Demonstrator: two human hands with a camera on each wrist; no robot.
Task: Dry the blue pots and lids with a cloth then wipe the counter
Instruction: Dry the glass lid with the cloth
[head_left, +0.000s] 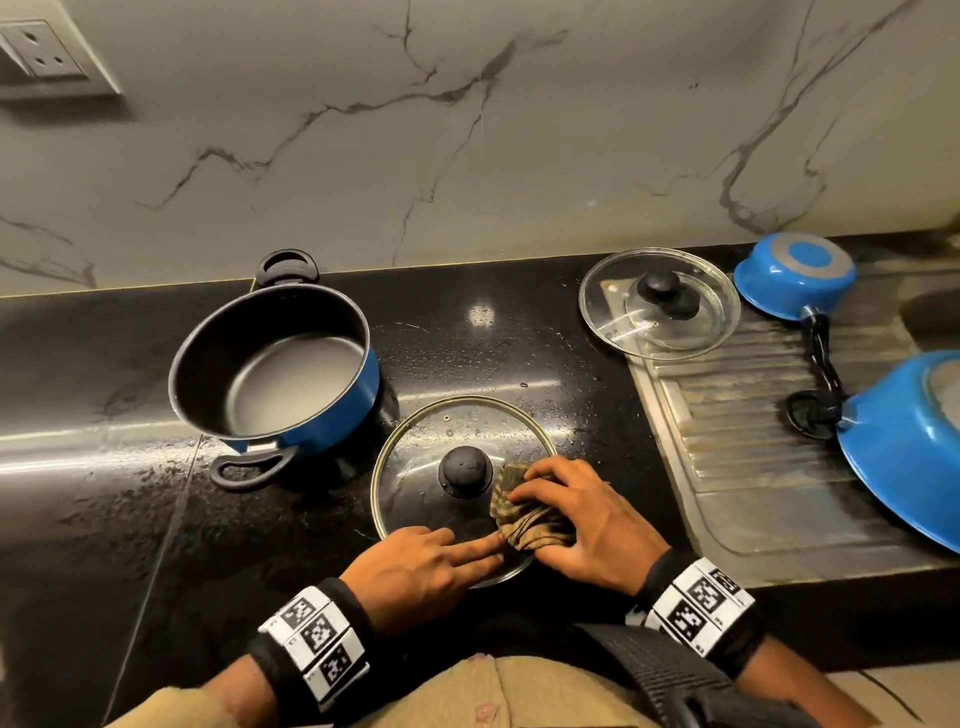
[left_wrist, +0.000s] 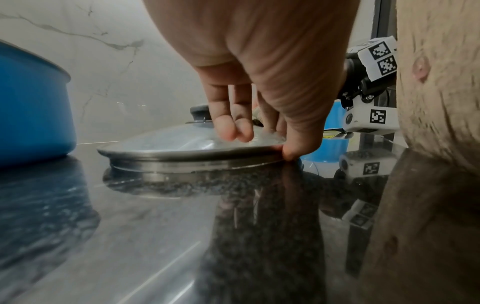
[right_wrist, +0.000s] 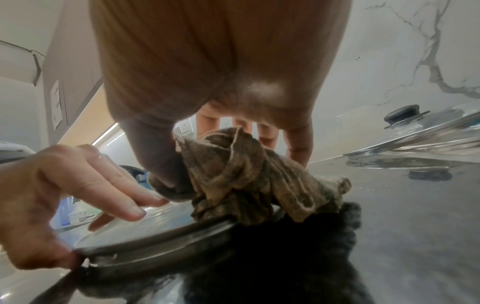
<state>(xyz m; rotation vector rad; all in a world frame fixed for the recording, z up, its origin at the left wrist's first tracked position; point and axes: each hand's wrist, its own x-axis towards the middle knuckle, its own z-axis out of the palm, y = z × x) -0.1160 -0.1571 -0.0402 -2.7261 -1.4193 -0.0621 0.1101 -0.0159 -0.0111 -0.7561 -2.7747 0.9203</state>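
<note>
A large glass lid (head_left: 415, 467) with a black knob lies flat on the black counter (head_left: 104, 519) in front of me. My left hand (head_left: 441, 556) lays straight fingers on its near part, with the thumb against the rim (left_wrist: 288, 152). My right hand (head_left: 582, 519) grips a bunched brown checked cloth (head_left: 530, 519) and presses it on the lid's right side, beside the knob. The wrist views show the lid (left_wrist: 168, 144) and the cloth (right_wrist: 246, 174) close up. A blue pot (head_left: 275, 364) stands upright at the left, apart from both hands.
A second glass lid (head_left: 660, 304) lies at the back right, on the edge of a steel drainboard (head_left: 753, 441). An upturned blue saucepan (head_left: 795, 275) and another blue pan (head_left: 909, 447) rest there. Water drops speckle the counter. A marble wall rises behind.
</note>
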